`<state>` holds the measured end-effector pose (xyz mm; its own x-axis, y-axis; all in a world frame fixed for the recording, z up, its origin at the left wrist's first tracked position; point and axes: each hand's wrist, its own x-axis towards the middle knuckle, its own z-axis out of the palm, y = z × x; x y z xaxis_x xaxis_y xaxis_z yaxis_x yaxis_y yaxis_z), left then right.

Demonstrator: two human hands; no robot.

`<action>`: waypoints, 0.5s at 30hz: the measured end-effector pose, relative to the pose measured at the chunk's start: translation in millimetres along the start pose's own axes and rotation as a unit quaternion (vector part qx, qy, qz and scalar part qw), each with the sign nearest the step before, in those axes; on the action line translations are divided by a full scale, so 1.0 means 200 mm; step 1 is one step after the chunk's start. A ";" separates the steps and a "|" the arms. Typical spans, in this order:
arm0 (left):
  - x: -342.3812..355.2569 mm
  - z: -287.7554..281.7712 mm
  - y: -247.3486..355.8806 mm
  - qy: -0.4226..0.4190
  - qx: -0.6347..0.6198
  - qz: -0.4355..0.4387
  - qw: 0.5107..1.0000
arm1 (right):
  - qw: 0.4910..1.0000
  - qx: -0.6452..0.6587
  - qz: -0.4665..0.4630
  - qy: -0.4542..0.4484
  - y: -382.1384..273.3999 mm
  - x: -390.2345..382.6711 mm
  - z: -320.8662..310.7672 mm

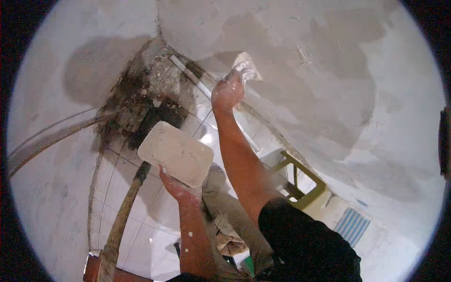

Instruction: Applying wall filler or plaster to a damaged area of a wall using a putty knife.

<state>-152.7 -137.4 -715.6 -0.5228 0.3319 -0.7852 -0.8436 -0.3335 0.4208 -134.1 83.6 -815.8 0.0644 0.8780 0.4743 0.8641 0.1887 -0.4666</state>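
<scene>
My left hand (pixel 181 189) grips the lower edge of a shallow, cream-coloured tub (pixel 174 152) with rounded corners and pale smears across its surface. My right hand (pixel 229 94) is raised in front of the right wall (pixel 310 89), its fingers closed round a flat, whitish, plaster-coated piece (pixel 247 67) that looks like a scraper. Whether that piece touches the wall I cannot tell. Damp darker patches mark the grey wall around it. White residue speckles both hands and my left forearm.
A long-handled digging tool (pixel 123 211) leans at the left over dirt and rubble (pixel 145 84) in the corner. A white tube (pixel 199 84) lies along the right wall's foot. An olive plastic stool (pixel 312 195) and a blue-striped piece (pixel 353 227) are at the right. White tiles (pixel 127 188) cover the floor.
</scene>
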 end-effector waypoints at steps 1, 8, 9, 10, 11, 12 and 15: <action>0.00 0.00 0.01 0.000 0.000 0.000 1.000 | 0.999 -0.025 -0.028 -0.037 0.02 -0.01 0.04; -0.01 -0.07 0.01 0.021 0.010 0.001 1.000 | 0.991 -0.032 -0.042 -0.122 0.13 -0.15 0.15; -0.01 -0.06 0.01 0.004 0.007 0.002 1.000 | 0.991 -0.030 -0.041 -0.122 0.18 -0.18 0.16; -0.02 -0.03 -0.01 -0.002 0.004 -0.001 1.000 | 0.977 -0.098 -0.057 -0.181 0.31 -0.20 0.18; -0.02 -0.06 0.01 -0.009 0.001 -0.006 1.000 | 0.953 -0.153 -0.066 -0.254 0.30 -0.27 0.17; -0.02 -0.09 0.04 -0.015 -0.001 -0.010 1.000 | 0.942 0.015 0.098 -0.322 0.28 -0.34 0.16; -0.04 0.03 -0.09 -0.009 0.007 -0.066 0.998 | 0.582 0.655 0.456 -0.156 0.79 -0.20 0.24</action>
<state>-134.2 -129.4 -714.1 -0.4086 0.3872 -0.8265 -0.9071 -0.2727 0.3207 -23.0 99.3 -944.0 -0.0721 0.8746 -0.4795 -0.5938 -0.4239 -0.6839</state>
